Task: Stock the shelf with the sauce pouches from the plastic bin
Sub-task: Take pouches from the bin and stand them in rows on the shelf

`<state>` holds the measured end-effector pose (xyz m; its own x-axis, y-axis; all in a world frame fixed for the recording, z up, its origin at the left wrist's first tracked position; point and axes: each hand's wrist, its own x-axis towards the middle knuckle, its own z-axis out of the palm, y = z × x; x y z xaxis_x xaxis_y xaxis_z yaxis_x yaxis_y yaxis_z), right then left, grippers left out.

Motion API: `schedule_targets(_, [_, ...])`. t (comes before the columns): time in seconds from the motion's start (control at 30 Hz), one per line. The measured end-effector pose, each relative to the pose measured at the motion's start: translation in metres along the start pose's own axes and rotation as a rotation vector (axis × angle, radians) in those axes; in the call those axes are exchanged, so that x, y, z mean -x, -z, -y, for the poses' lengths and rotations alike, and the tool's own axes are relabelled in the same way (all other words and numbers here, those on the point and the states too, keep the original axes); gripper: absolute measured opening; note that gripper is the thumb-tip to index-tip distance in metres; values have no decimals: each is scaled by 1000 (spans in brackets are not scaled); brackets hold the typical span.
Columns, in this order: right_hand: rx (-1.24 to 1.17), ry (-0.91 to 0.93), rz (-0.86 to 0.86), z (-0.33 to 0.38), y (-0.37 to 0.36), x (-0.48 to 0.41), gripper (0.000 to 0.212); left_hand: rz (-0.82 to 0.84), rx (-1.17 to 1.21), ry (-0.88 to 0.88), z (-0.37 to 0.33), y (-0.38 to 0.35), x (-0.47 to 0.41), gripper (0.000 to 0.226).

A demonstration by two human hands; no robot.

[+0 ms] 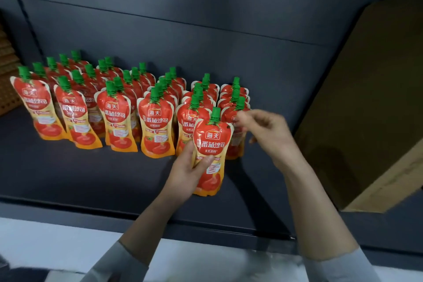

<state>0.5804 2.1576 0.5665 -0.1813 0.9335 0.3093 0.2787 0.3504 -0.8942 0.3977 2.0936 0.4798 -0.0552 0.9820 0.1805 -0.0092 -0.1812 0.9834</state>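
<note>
Left hand (185,169): you are gripping the held sauce pouch (212,142) by its lower body, thumb lying across the printed front and fingers wrapping round behind it; the pouch is standing upright above your palm, its green cap (215,114) pointing up and away from your wrist; whether its base is touching the shelf (91,178) cannot be told

Right hand (270,131): you are holding it just to the right of the held pouch and a little higher than your left hand, fingers loosely curling, fingertips (240,117) reaching toward the top of the front pouch of the rightmost row (234,149); motion blur is hiding whether they are pinching it or only hovering beside it

Stocked sauce pouches (155,121): they are standing upright in six rows running from front to back, spreading out to the left of both hands and beyond them; all are facing you with red and orange fronts and green caps; the two rows nearest your hands are sitting directly behind the held pouch, which is partly covering them

Back panel (206,41): dark grey, rising beyond the rows, well past your fingertips

Cardboard box (366,110): brown, occupying the shelf to the right of your right hand, apart from it

Grey sleeves (119,263): they are covering both forearms nearest to you, below the shelf's front edge
</note>
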Motion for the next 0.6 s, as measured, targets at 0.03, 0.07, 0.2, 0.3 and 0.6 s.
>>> schedule_targets(0.03, [-13,-18,118,4,-6,4,10,30,-7,-9,0,-2,-1,43])
schedule_targets(0.07, [-12,-32,197,7,-11,6,5,54,-16,-20,0,-5,-2,43])
schedule_targets(0.2, [26,-68,249,-1,-19,4,8,87,-65,-57,2,-14,-5,42])
schedule_targets(0.3, [35,-101,211,-7,-16,5,14,87,-159,-86,4,-11,-5,36])
schedule_targets(0.6, [234,-109,-19,-16,0,-5,24,-360,-768,-477,-22,38,-16,48])
